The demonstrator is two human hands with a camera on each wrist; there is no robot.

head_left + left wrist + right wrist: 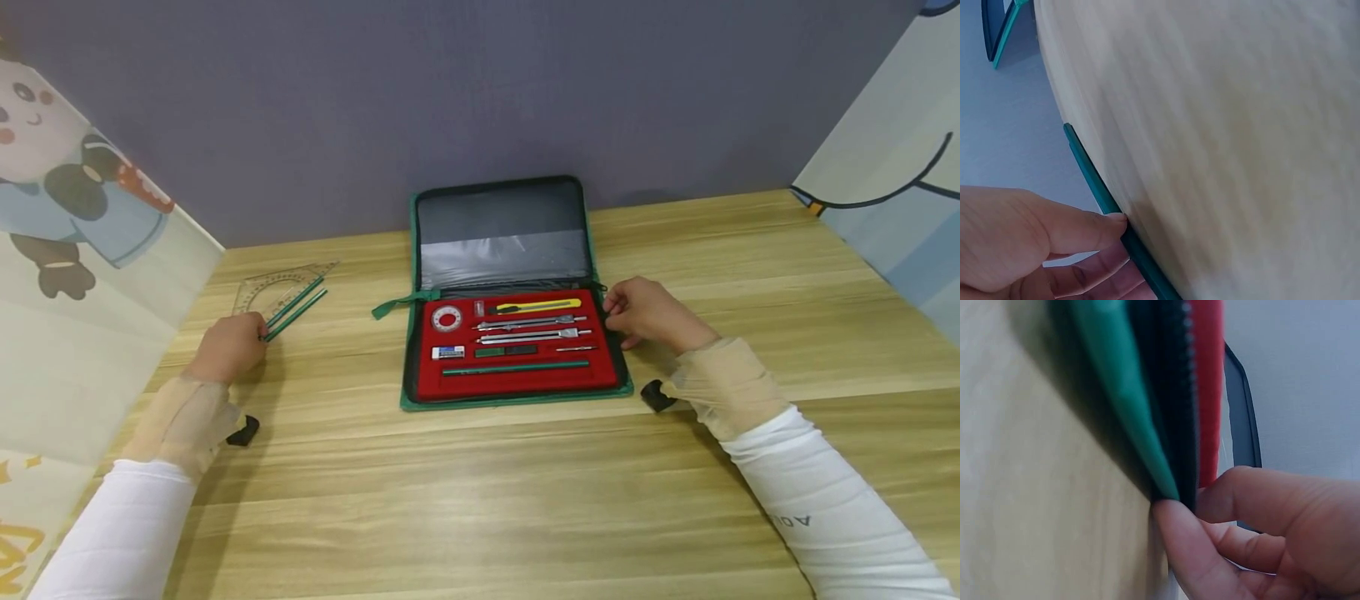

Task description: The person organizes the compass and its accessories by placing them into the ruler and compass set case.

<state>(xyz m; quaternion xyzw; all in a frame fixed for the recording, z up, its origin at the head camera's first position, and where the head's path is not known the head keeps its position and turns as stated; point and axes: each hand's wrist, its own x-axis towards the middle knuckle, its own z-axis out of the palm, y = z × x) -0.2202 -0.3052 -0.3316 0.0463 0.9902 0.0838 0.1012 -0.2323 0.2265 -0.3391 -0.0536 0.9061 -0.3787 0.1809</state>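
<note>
Sleeves (112,533) are lying nearest; left fingers (1085,231) are pinching pencils (296,316) pointing toward 2 o'clock, right fingers (1241,494) gripping case (517,402) at 3-o'clock edge.

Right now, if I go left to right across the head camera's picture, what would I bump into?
Left hand, two green pencils, green strap, white eraser, yellow cutter, right hand gripping the edge of the open case.

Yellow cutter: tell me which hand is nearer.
Right. The right hand pinches the right edge of the case, just right of the yellow cutter; the left hand is well left of both.
</note>
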